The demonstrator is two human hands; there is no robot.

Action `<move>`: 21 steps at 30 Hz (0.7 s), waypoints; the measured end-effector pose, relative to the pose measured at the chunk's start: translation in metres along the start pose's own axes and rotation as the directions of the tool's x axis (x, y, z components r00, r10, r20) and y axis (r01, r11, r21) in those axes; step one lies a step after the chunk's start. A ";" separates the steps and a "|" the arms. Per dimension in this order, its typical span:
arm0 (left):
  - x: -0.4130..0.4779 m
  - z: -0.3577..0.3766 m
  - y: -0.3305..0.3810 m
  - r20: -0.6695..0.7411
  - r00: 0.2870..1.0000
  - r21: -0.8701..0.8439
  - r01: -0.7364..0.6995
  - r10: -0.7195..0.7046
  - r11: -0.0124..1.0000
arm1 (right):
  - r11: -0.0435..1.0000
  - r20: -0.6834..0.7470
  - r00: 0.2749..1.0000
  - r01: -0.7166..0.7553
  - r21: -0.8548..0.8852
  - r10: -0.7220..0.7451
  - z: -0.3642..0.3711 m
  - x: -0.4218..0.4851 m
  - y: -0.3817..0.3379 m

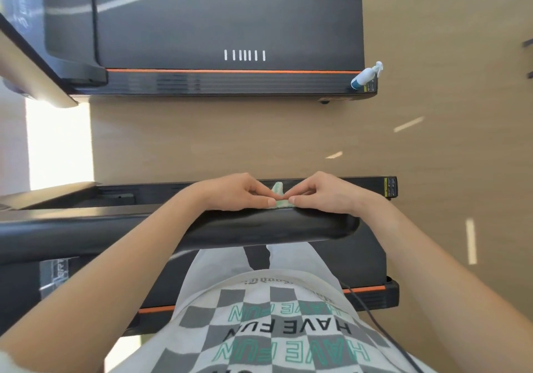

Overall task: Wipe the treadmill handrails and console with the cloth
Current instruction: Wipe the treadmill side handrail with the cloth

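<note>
A black padded handrail (pixel 259 227) of the near treadmill runs across the middle of the view. On its top lies a small pale green cloth (pixel 279 196), bunched up. My left hand (pixel 230 192) and my right hand (pixel 320 192) meet over the rail, and each pinches the cloth between thumb and fingers. Most of the cloth is hidden under the two hands. The console is out of view.
A second treadmill (pixel 225 26) stands beyond a strip of wooden floor (pixel 230 136). A white spray bottle (pixel 366 75) lies on its right rear corner. A black cable (pixel 383 332) trails at the lower right. The near treadmill's belt (pixel 360 260) is below the rail.
</note>
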State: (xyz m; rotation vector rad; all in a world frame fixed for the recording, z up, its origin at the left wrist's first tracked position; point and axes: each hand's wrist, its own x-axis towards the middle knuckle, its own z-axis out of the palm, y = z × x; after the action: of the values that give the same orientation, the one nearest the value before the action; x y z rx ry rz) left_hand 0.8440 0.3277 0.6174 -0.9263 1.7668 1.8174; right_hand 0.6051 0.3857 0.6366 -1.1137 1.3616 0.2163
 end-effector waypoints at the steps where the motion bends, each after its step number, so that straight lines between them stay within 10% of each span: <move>1: -0.008 -0.002 -0.005 -0.004 1.000 -0.007 0.002 -0.002 1.000 | 1.000 0.022 1.000 0.014 0.005 -0.014 0.003 0.003 -0.007; 21: -0.125 -0.035 -0.107 -0.161 0.985 0.020 0.060 -0.056 0.998 | 0.980 0.233 0.952 0.191 0.060 -0.199 0.067 0.069 -0.117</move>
State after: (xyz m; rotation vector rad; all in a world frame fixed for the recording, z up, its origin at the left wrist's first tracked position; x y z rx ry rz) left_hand 1.0113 0.3200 0.6345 -1.1303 1.8328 1.7228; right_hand 0.7498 0.3438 0.6249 -1.1446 1.0316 0.1739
